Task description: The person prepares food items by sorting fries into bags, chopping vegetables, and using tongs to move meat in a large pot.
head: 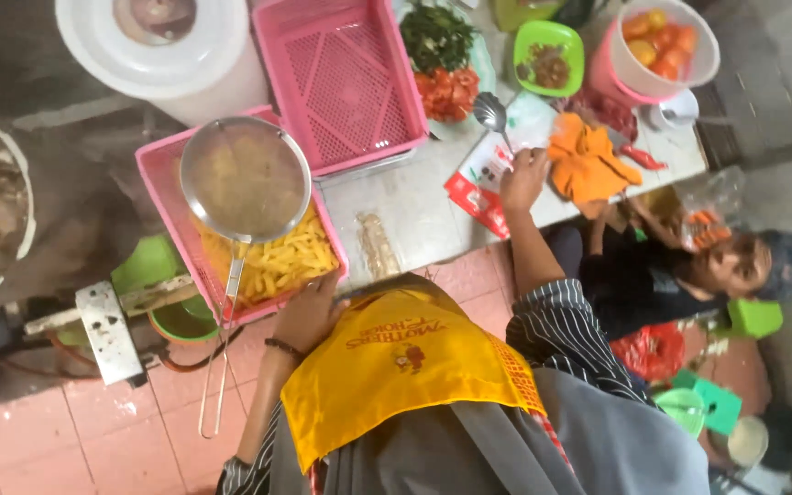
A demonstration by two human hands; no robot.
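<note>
The left hand (307, 314) grips the near rim of the pink basket (159, 188) of yellow fries (279, 261), under a wire strainer (245, 179). Beside that basket on the worktop (419, 206), the right hand (523, 180) rests loosely curled on a red-and-white packet (478, 188), near a spoon (491, 114).

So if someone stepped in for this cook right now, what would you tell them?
Left hand: at the near rim of the pink basket of fries; grip unclear.
Right hand: on the red and white packet on the table, beside the metal spoon; grip unclear.
Done: fries are in the basket, with the wire strainer resting over them.
Left: the spoon is not picked up; the chopped greens and tomato sit further back.
Another person sits to the right.
</note>
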